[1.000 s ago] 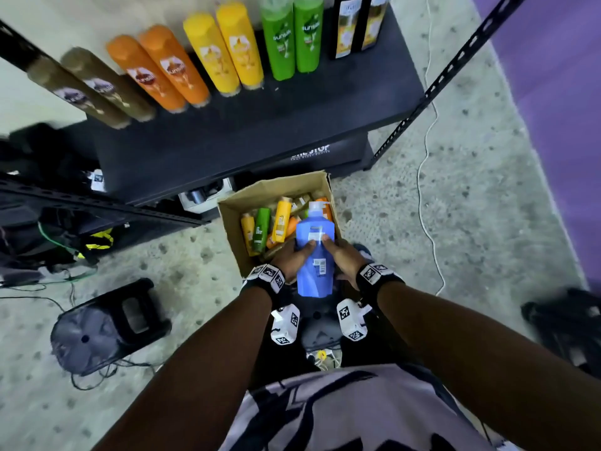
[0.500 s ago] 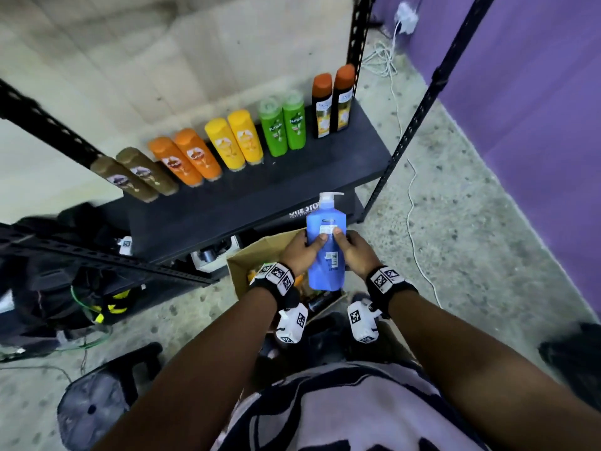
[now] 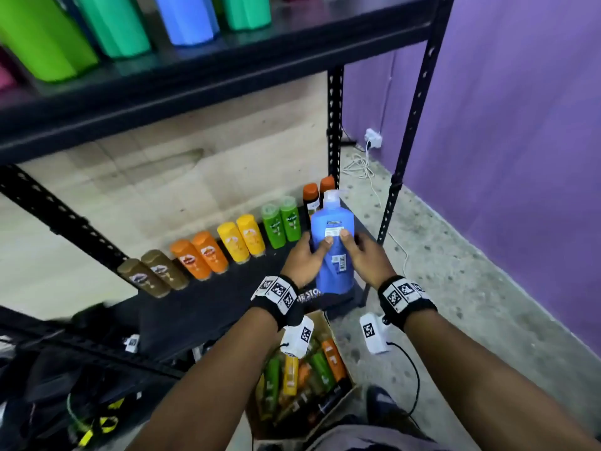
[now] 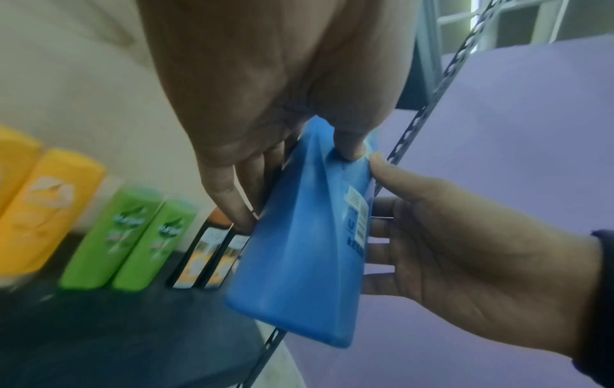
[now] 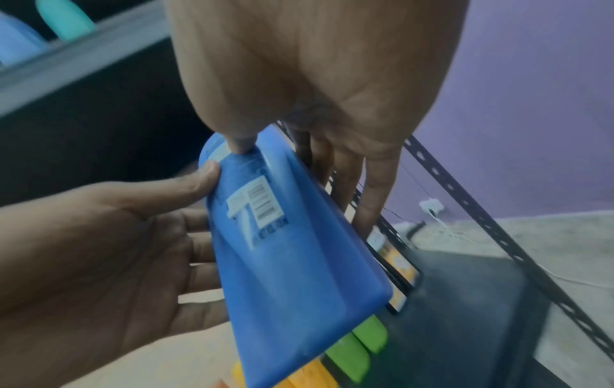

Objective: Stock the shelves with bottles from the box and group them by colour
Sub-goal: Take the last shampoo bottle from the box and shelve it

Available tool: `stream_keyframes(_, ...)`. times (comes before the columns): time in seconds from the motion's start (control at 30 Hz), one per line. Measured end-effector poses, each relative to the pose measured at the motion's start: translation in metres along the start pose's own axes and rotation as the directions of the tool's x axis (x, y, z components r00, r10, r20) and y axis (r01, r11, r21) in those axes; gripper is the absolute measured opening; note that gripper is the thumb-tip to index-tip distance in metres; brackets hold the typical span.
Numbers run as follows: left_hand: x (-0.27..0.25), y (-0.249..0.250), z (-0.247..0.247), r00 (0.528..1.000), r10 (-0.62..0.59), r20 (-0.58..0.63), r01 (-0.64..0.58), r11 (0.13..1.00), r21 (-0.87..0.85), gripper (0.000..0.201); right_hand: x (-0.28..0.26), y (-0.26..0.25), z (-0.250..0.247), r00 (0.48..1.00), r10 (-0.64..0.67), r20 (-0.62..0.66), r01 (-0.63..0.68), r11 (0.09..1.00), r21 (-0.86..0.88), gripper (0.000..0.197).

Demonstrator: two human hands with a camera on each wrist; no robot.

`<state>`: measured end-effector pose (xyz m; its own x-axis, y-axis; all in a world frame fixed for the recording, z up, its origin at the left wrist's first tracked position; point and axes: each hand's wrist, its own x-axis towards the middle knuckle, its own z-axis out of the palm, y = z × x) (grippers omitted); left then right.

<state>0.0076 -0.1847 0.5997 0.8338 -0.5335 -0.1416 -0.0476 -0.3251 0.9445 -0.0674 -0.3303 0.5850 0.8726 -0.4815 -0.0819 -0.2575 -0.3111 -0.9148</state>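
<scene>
A large blue pump bottle (image 3: pixel 333 249) hangs upright in the air in front of the lower shelf (image 3: pixel 201 307). My left hand (image 3: pixel 307 258) grips its left side, thumb on the white label. My right hand (image 3: pixel 362 255) grips its right side the same way. The left wrist view shows the blue bottle (image 4: pixel 309 249) with left fingers (image 4: pixel 232 199) behind it and the right hand (image 4: pixel 458 249) beside it. In the right wrist view the bottle (image 5: pixel 292 260) is clasped by both hands. The cardboard box (image 3: pixel 302 379) below my wrists holds several small bottles.
The lower shelf carries pairs of brown (image 3: pixel 153 275), orange (image 3: pixel 201 253), yellow (image 3: pixel 242 237), green (image 3: pixel 281 221) and dark orange-capped bottles (image 3: pixel 317 195). The upper shelf (image 3: pixel 195 73) holds big green (image 3: pixel 42 37) and blue bottles (image 3: pixel 187 17). A black shelf post (image 3: pixel 406 135) and purple wall (image 3: pixel 520 125) stand right.
Both hands have lifted the blue bottle out of the box and carried it up and forward toward the shelves. The view has tilted up, bringing the upper shelf in.
</scene>
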Motion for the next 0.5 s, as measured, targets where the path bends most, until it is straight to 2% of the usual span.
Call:
stream_keyframes(0.17, 0.01, 0.058, -0.01, 0.984, 0.168, -0.062, -0.172, 0.984, -0.053, 0.031, 0.013, -0.051, -0.032, 0.978, -0.171, -0.12, 0.169, 0.985, -0.028, 0.043)
stream_keyframes(0.4, 0.01, 0.135, -0.024, 0.937, 0.324, -0.131, -0.331, 0.943, -0.035, 0.06, 0.018, -0.124, -0.072, 0.92, -0.34, -0.194, 0.342, 0.939, -0.026, 0.038)
stream_keyframes(0.5, 0.006, 0.168, -0.033, 0.9, 0.41, -0.145, -0.418, 0.908, -0.027, 0.064, 0.014, -0.156, -0.088, 0.892, -0.391, -0.228, 0.398, 0.917, -0.017, 0.031)
